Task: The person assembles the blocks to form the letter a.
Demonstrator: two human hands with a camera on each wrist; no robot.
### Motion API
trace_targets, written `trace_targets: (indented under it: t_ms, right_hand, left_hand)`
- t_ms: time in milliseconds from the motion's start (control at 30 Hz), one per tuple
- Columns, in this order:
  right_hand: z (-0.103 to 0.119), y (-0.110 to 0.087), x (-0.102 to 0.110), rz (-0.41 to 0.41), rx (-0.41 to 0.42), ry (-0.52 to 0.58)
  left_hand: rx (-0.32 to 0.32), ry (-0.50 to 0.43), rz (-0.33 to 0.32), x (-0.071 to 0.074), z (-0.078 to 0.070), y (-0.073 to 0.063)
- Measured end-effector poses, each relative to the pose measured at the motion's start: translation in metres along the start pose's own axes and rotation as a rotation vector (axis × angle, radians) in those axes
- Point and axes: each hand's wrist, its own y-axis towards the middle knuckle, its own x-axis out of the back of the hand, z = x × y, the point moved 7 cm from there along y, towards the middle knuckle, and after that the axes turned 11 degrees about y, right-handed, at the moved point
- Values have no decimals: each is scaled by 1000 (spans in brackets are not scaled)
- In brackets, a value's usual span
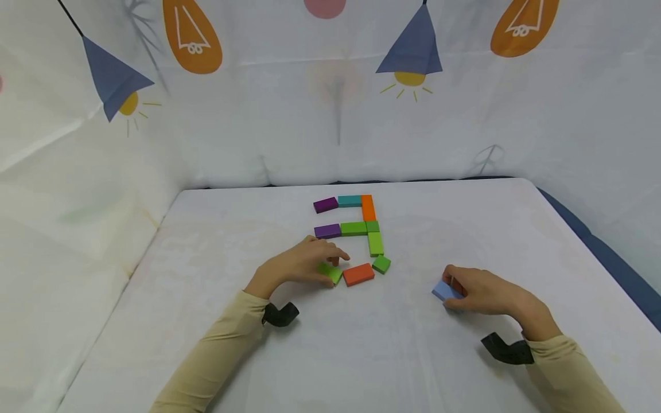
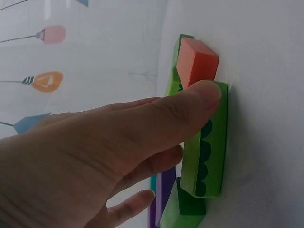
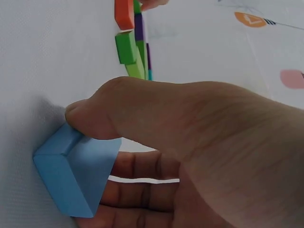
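My left hand (image 1: 304,261) holds a light green block (image 1: 330,272), its thumb against the near side. In the left wrist view this green block (image 2: 205,147) shows dark green scallops along one side. An orange-red block (image 1: 358,275) lies just right of it, and a small green block (image 1: 381,264) sits tilted beyond that. Off to the right, my right hand (image 1: 482,291) grips a light blue block (image 1: 446,291) between thumb and fingers. In the right wrist view the blue block (image 3: 71,175) is tipped, with one edge close to the table.
Farther back, a row of purple (image 1: 327,231) and light green (image 1: 353,229) blocks joins a right-hand column topped by an orange block (image 1: 368,207). Behind it lie a teal block (image 1: 349,201) and a dark purple block (image 1: 326,205). A patterned white cloth (image 1: 335,115) hangs behind the white table (image 1: 217,229).
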Motion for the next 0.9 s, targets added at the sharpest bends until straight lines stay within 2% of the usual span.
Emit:
trace_targets:
  t_ms: [133,267,667,900]
  right_hand:
    - [3,3,-1,-24,26,-21]
    - [9,6,0,-45,36,-32]
    - [20,18,-4,-111,92,-69]
    - [25,22,-6,-136,110,-72]
  left_hand:
    - [-3,-39,8,1,3,-1]
    - [-26,-42,-1,0,3,0]
    - [-43,-47,-22,0,3,0]
    - [-21,-58,-23,2,8,-2]
